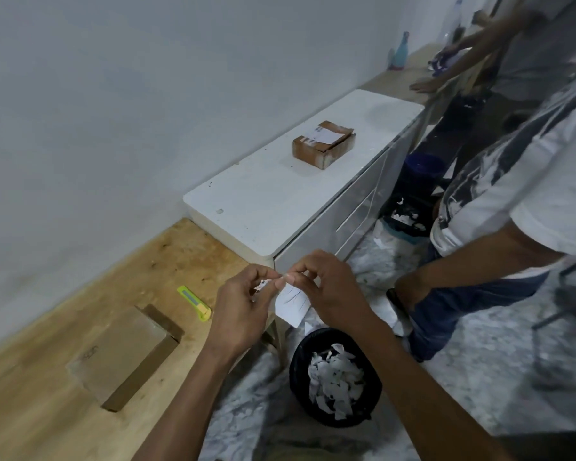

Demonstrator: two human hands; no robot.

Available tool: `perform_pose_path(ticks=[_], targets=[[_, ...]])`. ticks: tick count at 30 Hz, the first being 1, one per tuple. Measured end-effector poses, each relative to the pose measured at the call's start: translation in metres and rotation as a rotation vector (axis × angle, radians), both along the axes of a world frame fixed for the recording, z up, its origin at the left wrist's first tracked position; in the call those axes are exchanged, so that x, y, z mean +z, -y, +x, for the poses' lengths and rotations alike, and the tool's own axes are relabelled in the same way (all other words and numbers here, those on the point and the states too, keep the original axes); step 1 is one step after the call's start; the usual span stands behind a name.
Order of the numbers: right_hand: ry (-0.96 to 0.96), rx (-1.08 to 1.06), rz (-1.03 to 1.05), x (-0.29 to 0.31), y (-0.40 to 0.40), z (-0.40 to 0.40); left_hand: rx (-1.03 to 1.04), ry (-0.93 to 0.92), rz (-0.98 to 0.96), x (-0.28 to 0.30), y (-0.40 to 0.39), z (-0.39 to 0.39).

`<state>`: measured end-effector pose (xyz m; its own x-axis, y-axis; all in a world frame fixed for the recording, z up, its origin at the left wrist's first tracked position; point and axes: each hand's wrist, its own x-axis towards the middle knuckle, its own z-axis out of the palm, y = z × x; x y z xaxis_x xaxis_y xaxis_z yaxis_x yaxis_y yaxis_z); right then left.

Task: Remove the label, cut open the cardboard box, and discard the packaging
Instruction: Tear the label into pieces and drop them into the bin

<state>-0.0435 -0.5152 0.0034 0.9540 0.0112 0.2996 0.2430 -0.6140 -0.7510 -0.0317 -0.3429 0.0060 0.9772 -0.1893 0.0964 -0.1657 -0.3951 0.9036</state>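
My left hand (243,304) and my right hand (330,287) both pinch a white paper label (291,302) in the air, above the black bin (335,377) that holds several torn white paper scraps. A plain brown cardboard box (123,354) lies flat on the wooden table (47,394) to my left, with no label showing on its top. A yellow-green utility knife (195,302) rests on the table just beyond the box.
A white cabinet (280,194) stands ahead with a second labelled cardboard box (323,144) on it. One person in a white shirt (512,194) stands close on the right; another stands farther back. A second bin (406,221) sits by the cabinet. Paper scraps litter the floor.
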Motion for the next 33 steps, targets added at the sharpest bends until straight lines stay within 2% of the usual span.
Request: perform_pose_path(ticks=[3, 5, 9, 11, 12, 13, 15, 18, 22, 27, 33], targets=[[0.028, -0.063, -0.054, -0.009, 0.013, -0.011, -0.063, 0.208, 0.221, -0.003, 0.007, -0.003], [0.005, -0.155, 0.047, -0.017, 0.019, -0.022, -0.061, 0.272, 0.247, -0.005, 0.014, -0.007], [-0.137, -0.377, 0.44, -0.037, 0.009, -0.043, 0.041, 0.147, 0.076, -0.01, 0.039, -0.026], [-0.229, -0.666, 0.793, -0.047, 0.034, -0.046, 0.161, 0.025, -0.076, -0.019, 0.039, -0.035], [-0.257, -0.792, 0.895, -0.052, 0.055, -0.05, 0.239, -0.021, -0.154, -0.025, 0.03, -0.037], [-0.273, -0.849, 0.9, -0.057, 0.078, -0.057, 0.305, -0.046, -0.206, -0.032, 0.02, -0.037], [-0.291, -0.836, 0.771, -0.067, 0.104, -0.072, 0.36, -0.089, -0.211, -0.048, 0.004, -0.033], [-0.316, -0.69, 0.765, -0.08, 0.087, -0.091, 0.349, -0.165, -0.158, -0.071, 0.011, -0.039], [-0.361, -0.734, 0.678, -0.114, 0.066, -0.102, 0.327, -0.267, -0.147, -0.094, 0.035, -0.052], [-0.363, -0.762, 0.503, -0.138, 0.068, -0.114, 0.306, -0.409, -0.009, -0.123, 0.06, -0.058], [-0.374, -0.806, 0.345, -0.172, 0.085, -0.11, 0.28, -0.476, 0.138, -0.161, 0.095, -0.052]])
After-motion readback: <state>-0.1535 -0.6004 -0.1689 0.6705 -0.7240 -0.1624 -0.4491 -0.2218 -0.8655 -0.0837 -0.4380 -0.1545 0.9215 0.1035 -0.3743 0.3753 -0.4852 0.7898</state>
